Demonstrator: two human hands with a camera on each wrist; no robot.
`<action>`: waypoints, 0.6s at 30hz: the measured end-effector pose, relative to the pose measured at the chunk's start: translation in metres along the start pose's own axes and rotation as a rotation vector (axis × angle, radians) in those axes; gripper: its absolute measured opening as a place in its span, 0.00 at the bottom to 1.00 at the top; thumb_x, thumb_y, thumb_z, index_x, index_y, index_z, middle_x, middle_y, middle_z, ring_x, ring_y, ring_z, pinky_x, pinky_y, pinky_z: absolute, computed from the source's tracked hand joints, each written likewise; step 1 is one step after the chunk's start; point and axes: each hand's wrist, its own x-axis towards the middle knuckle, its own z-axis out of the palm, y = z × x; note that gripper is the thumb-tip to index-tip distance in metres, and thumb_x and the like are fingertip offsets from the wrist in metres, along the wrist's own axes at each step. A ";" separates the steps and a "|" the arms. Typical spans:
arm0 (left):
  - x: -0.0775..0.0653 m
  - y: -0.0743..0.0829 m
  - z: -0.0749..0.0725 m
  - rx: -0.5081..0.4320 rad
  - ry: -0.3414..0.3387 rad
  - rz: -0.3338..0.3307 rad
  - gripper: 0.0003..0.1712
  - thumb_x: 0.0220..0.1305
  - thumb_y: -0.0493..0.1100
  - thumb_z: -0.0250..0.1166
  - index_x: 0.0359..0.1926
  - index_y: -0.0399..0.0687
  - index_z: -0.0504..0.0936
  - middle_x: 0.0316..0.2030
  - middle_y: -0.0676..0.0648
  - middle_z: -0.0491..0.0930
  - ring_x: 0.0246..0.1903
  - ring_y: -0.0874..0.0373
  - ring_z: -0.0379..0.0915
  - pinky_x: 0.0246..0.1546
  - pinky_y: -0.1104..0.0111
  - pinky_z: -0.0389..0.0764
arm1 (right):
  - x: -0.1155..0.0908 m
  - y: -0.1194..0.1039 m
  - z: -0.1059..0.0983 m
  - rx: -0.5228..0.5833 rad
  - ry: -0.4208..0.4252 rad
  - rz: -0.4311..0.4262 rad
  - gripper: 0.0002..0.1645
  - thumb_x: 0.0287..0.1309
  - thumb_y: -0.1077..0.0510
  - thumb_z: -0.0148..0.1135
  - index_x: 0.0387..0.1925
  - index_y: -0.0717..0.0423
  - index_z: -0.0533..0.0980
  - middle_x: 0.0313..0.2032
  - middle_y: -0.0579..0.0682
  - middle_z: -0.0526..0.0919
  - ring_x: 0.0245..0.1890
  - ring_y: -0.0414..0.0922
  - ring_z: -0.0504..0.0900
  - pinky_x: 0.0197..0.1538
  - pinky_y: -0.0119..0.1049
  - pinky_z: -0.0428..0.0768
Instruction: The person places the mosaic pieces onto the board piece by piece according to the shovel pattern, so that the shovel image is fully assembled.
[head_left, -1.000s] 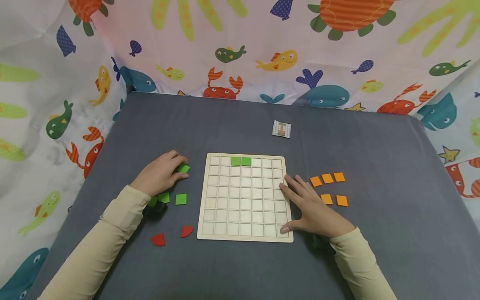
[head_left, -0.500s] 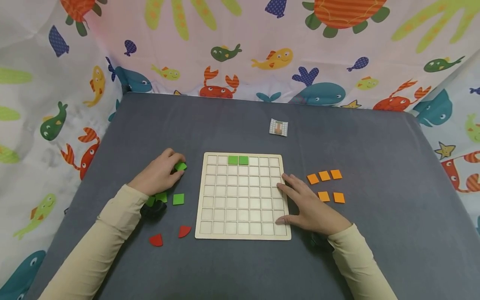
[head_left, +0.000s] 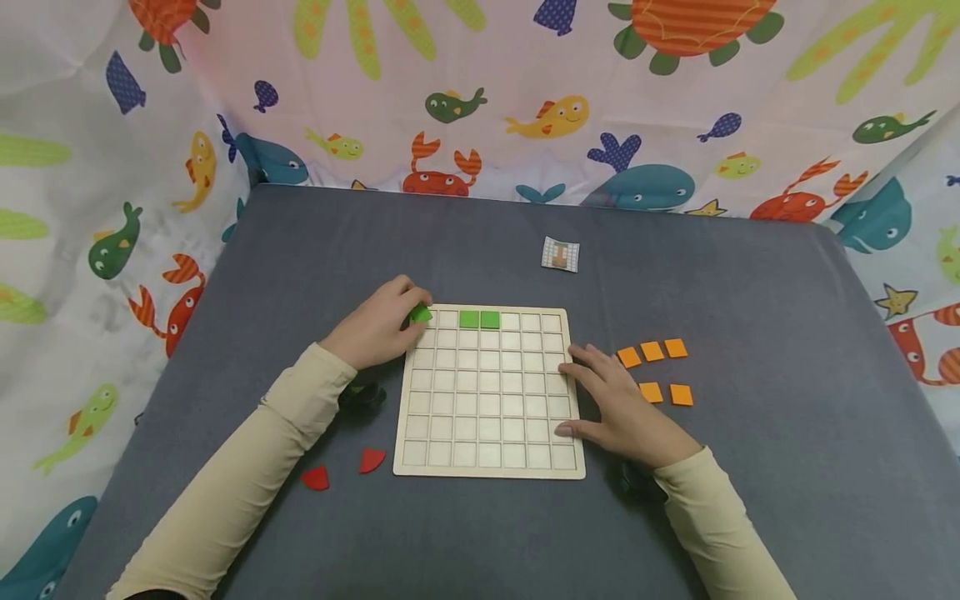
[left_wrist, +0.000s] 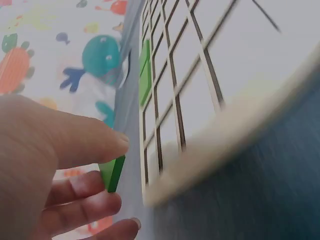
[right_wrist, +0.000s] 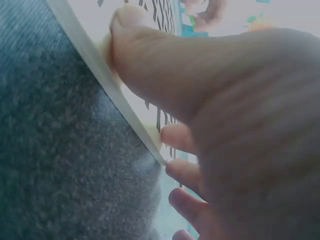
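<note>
Between thumb and fingers, my left hand (head_left: 381,325) pinches a green square tile (left_wrist: 113,172), over the far left corner of the wooden grid board (head_left: 459,474). Two green tiles (head_left: 479,320) sit side by side in the board's far row, each filling a cell. My right hand (head_left: 618,412) rests at the board's right edge, fingers spread. In the right wrist view its thumb (right_wrist: 145,55) lies on the board's border while the other fingertips line up along the edge.
Several orange square tiles (head_left: 652,351) lie right of the board, some close to the right hand. Two red quarter-round pieces (head_left: 372,460) lie to its left. A small printed card (head_left: 560,254) is behind the board. A patterned cloth (head_left: 360,92) hangs around the grey table (head_left: 750,317).
My left hand has carried the green tile rightward from the left of the table to the board's far left corner. The right hand stays at the board's edge.
</note>
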 end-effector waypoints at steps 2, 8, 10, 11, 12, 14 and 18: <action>0.011 0.006 0.004 -0.006 -0.016 0.036 0.16 0.64 0.38 0.62 0.51 0.37 0.78 0.43 0.42 0.72 0.37 0.53 0.68 0.37 0.64 0.74 | 0.000 0.001 -0.001 -0.011 0.001 0.004 0.47 0.43 0.45 0.76 0.62 0.62 0.68 0.67 0.63 0.62 0.68 0.67 0.55 0.65 0.64 0.55; 0.035 0.022 0.016 -0.044 -0.052 0.101 0.17 0.63 0.37 0.61 0.53 0.38 0.78 0.44 0.43 0.73 0.38 0.54 0.69 0.38 0.64 0.74 | -0.002 0.003 0.002 -0.013 0.013 0.010 0.48 0.41 0.42 0.76 0.61 0.60 0.70 0.67 0.62 0.64 0.68 0.67 0.57 0.64 0.66 0.55; 0.042 0.026 0.019 -0.060 -0.057 0.118 0.17 0.63 0.37 0.61 0.53 0.38 0.79 0.44 0.44 0.73 0.36 0.55 0.69 0.37 0.65 0.74 | -0.002 0.003 0.003 -0.016 0.016 0.017 0.48 0.41 0.41 0.76 0.61 0.59 0.70 0.67 0.61 0.64 0.68 0.67 0.57 0.63 0.67 0.55; 0.045 0.028 0.019 -0.070 -0.060 0.126 0.17 0.64 0.37 0.62 0.53 0.39 0.79 0.43 0.44 0.73 0.36 0.55 0.70 0.37 0.66 0.74 | -0.003 0.004 0.003 -0.018 0.019 0.019 0.48 0.40 0.41 0.76 0.61 0.58 0.70 0.67 0.60 0.64 0.67 0.67 0.57 0.63 0.68 0.56; 0.048 0.031 0.020 -0.076 -0.062 0.134 0.16 0.64 0.37 0.62 0.53 0.39 0.79 0.43 0.45 0.73 0.35 0.55 0.70 0.36 0.67 0.74 | -0.003 0.004 0.003 -0.020 0.018 0.026 0.48 0.40 0.40 0.76 0.61 0.58 0.70 0.67 0.60 0.64 0.68 0.66 0.57 0.62 0.68 0.56; 0.053 0.035 0.021 -0.087 -0.067 0.146 0.16 0.63 0.38 0.63 0.53 0.40 0.80 0.42 0.45 0.73 0.35 0.56 0.70 0.35 0.67 0.74 | -0.003 0.004 0.003 -0.024 0.011 0.040 0.48 0.41 0.39 0.75 0.62 0.56 0.70 0.67 0.58 0.64 0.68 0.65 0.57 0.62 0.69 0.55; 0.063 0.041 0.025 -0.095 -0.077 0.174 0.17 0.62 0.37 0.66 0.53 0.41 0.80 0.42 0.46 0.74 0.35 0.57 0.71 0.36 0.68 0.74 | -0.003 0.003 -0.001 -0.017 -0.011 0.072 0.49 0.41 0.38 0.74 0.63 0.53 0.69 0.69 0.55 0.62 0.71 0.62 0.53 0.64 0.68 0.51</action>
